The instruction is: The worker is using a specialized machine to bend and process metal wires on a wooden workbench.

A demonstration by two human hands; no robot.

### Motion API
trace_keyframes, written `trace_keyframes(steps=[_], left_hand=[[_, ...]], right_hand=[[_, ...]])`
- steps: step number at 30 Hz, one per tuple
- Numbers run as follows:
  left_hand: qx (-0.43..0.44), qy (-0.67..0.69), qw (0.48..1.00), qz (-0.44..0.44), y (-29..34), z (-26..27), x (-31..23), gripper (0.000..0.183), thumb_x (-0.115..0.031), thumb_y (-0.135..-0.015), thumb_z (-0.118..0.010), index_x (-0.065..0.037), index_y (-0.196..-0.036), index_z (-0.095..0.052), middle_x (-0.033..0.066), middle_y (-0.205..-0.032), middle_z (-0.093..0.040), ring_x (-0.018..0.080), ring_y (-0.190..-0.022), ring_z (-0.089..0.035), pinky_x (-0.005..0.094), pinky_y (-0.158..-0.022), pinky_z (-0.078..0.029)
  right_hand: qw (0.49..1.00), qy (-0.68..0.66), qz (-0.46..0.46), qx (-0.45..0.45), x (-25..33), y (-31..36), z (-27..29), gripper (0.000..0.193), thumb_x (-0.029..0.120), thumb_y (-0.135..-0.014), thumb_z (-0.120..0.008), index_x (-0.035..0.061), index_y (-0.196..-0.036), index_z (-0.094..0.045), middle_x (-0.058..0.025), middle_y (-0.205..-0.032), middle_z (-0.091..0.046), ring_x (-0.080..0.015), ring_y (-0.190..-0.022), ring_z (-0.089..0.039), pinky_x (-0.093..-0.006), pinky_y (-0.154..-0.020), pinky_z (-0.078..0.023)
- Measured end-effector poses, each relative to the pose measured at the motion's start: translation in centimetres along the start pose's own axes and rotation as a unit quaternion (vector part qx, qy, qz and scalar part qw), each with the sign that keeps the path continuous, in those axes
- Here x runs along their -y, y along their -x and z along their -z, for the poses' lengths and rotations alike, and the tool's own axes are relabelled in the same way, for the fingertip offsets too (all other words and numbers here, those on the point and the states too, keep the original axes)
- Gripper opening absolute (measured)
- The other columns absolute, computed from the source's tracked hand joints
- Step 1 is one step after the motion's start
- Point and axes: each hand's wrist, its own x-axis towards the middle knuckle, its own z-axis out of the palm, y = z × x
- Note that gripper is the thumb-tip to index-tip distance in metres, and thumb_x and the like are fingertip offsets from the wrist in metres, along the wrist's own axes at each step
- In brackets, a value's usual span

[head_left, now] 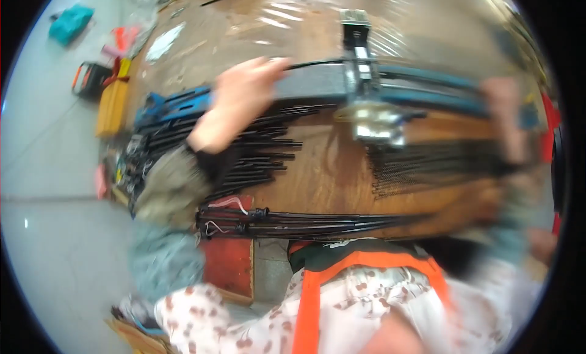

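A long blue-grey metal fixture lies across the wooden table, with an upright metal clamp head at its middle. My left hand is closed over the fixture's left part, its fingers around the end of a thin black rod that runs into the clamp head. At the fixture's right end is my right hand, smeared by motion, so its fingers cannot be read. Below my left wrist lies a pile of black rods. A bunch of thin dark coiled rods lies near my right wrist.
Along the table's near edge rests a bundle of slim black rods with white ties. A red board stands below it. Clear plastic covers the far side. On the left floor are a yellow box and a black-and-orange case.
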Motion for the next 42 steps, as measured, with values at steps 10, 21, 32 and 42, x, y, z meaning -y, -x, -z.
trace_keyframes(steps=[10,21,32,42], left_hand=[[0.008,0.079,0.997,-0.001,-5.1,-7.1,-2.9,0.019,-0.026,-0.095,-0.058,-0.007,-0.093,-0.062,0.0155,-0.085,-0.065,0.0362,-0.081,-0.064,0.0462,-0.071,-0.052],[-0.048,0.152,0.987,0.025,-4.3,-8.7,-3.0,0.022,-0.027,-0.091,-0.063,-0.008,-0.082,-0.070,0.0140,-0.083,-0.066,0.0366,-0.080,-0.065,0.0465,-0.073,-0.052],[0.075,0.054,0.996,0.018,-5.5,-8.0,-3.0,0.022,-0.028,-0.096,-0.054,-0.009,-0.089,-0.060,0.0185,-0.076,-0.066,0.0407,-0.078,-0.066,0.0510,-0.066,-0.051],[0.116,0.048,0.990,0.058,-5.2,-7.5,-4.1,0.022,-0.028,-0.097,-0.053,-0.009,-0.088,-0.057,0.0169,-0.080,-0.066,0.0418,-0.079,-0.063,0.0504,-0.067,-0.048]], right_hand=[[0.991,-0.122,-0.041,-0.039,-0.2,1.7,-2.7,0.005,0.004,-0.090,-0.059,0.0004,-0.093,-0.058,-0.0158,-0.085,-0.060,-0.0344,-0.087,-0.057,-0.0414,-0.082,-0.043],[0.991,-0.113,-0.072,0.017,-0.6,2.4,-2.7,0.012,0.005,-0.090,-0.061,0.0009,-0.102,-0.063,-0.0164,-0.095,-0.064,-0.0346,-0.095,-0.059,-0.0397,-0.084,-0.045],[0.991,-0.100,0.037,-0.085,12.5,0.7,4.0,0.021,0.010,-0.079,-0.075,0.0093,-0.100,-0.068,-0.0054,-0.091,-0.069,-0.0271,-0.101,-0.061,-0.0402,-0.088,-0.043],[0.972,-0.229,0.024,-0.053,17.5,0.9,1.3,0.030,0.014,-0.081,-0.073,0.0088,-0.110,-0.065,-0.0071,-0.094,-0.067,-0.0247,-0.100,-0.060,-0.0379,-0.084,-0.039]])
